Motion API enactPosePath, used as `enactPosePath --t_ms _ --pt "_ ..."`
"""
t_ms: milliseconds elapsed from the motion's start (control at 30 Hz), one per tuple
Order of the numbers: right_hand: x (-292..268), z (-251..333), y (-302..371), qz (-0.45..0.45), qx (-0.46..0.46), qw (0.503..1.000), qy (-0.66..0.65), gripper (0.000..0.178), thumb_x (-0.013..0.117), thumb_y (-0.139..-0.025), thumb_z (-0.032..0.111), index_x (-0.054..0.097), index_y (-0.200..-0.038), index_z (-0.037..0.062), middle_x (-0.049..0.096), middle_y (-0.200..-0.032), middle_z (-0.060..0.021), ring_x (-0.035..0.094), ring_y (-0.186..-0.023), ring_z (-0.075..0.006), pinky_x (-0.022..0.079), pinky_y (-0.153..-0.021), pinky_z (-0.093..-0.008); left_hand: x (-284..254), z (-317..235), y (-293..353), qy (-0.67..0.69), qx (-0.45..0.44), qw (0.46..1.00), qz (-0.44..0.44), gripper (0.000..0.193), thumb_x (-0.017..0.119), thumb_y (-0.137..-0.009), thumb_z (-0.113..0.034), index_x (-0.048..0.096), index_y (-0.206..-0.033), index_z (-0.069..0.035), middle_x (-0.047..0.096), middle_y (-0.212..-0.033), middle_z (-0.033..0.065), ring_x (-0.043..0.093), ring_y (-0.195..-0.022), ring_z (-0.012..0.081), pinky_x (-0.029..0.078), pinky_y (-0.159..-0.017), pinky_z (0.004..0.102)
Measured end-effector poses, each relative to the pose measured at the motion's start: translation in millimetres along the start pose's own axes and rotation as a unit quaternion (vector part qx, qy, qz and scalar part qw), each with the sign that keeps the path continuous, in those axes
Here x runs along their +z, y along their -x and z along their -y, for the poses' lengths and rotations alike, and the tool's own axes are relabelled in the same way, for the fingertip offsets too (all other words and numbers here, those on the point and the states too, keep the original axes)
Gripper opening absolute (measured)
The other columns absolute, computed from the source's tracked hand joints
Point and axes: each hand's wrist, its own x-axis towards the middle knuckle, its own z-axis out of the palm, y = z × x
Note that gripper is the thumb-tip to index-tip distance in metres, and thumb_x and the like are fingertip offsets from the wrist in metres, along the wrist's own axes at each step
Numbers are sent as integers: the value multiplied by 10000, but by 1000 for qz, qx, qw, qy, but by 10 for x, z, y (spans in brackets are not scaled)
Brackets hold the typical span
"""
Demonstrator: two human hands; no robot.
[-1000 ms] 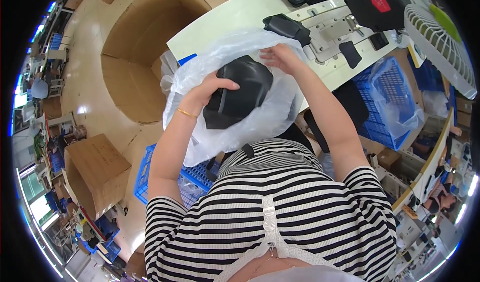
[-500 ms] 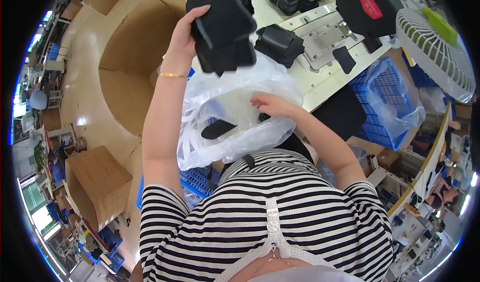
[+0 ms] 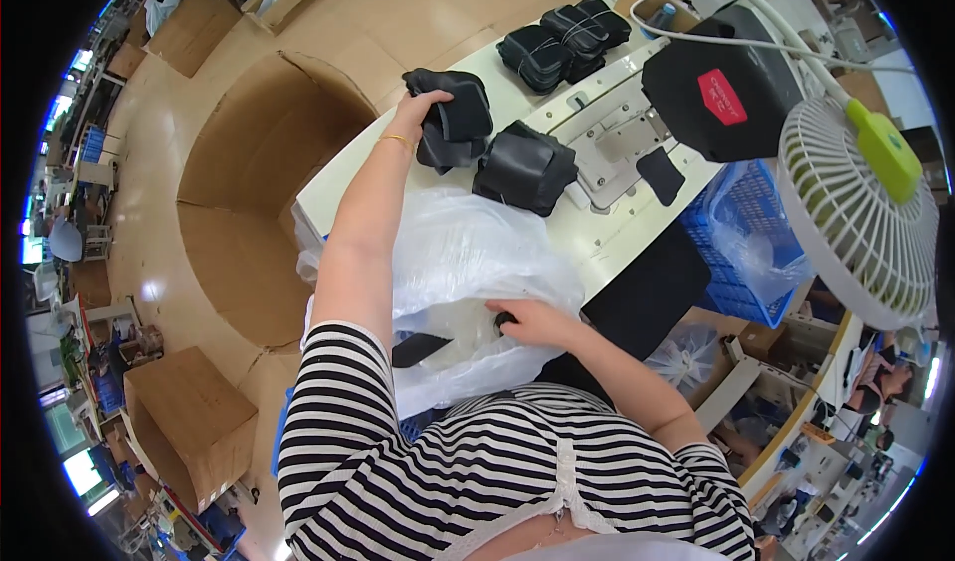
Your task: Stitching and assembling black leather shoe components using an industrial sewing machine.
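Observation:
My left hand (image 3: 423, 113) stretches out over the white table, its thumb on top of a stack of black sheet pieces (image 3: 463, 121) with shaped edges. That stack is at the tabletop, beside another tied bundle of black pieces (image 3: 525, 168). Lower down, my right hand (image 3: 542, 322) is inside the mouth of a translucent plastic bag (image 3: 468, 248) in front of me. Its fingers close around a small dark piece (image 3: 504, 323), mostly hidden. Another flat black piece (image 3: 421, 349) lies in the bag, left of that hand.
Several tied black bundles (image 3: 537, 56) sit at the table's far edge. A sewing machine bed (image 3: 622, 148) with one loose black piece (image 3: 661, 175) is right of centre. At the right are a white fan (image 3: 860, 213) and a blue crate (image 3: 741, 223); a large open carton (image 3: 239, 183) stands left.
My left hand has carried its black stack away from me and down to the tabletop. My right hand's fingers have closed in on the small dark piece in the bag. The view has shifted.

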Motion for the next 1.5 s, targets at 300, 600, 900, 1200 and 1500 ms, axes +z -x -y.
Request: enactPosePath --t_ms 300,600,900,1200,1500 --pt "-37 -79 29 -5 30 999 -15 507 555 -840 138 515 -1336 43 616 -1245 -189 608 -1116 -329 467 -970 -375 852 -99 -214 -298 -20 935 192 684 812 -650 -176 549 -1258 -5 639 -1135 171 622 -1067 287 502 -943 390" --pt "-37 -251 -245 -112 -4 993 30 359 536 -853 92 599 -1195 -1 648 -1104 -233 619 -1040 -380 487 -914 -418 773 -319 623 -480 386 787 -23 508 726 -809 -370 606 -1125 9 681 -1007 207 672 -941 304 534 -815 390" --pt "-146 -109 85 -189 -46 927 321 442 595 -757 8 563 -1196 -34 605 -1125 -283 572 -1062 -433 465 -926 -469 -68 837 3674 -735 231 542 336 197 652 -833 -120 595 -974 6 621 -1028 167 631 -858 312 528 -748 389" --pt "109 -221 219 -148 -147 897 391 581 666 -726 37 485 -1278 57 606 -1139 -213 595 -1052 -390 491 -893 -463 -745 1766 3915 -638 19 747 187 564 659 -864 -221 402 -1341 -64 601 -1128 224 621 -1010 388 494 -846 480" --pt "-6 -295 127 -20 -62 880 471 622 766 -701 95 481 -1252 52 620 -1081 -177 625 -986 -371 530 -785 -446 -707 1604 3888 -665 35 728 161 487 581 -896 -172 420 -1344 -72 583 -1231 227 575 -1118 400 466 -928 485"
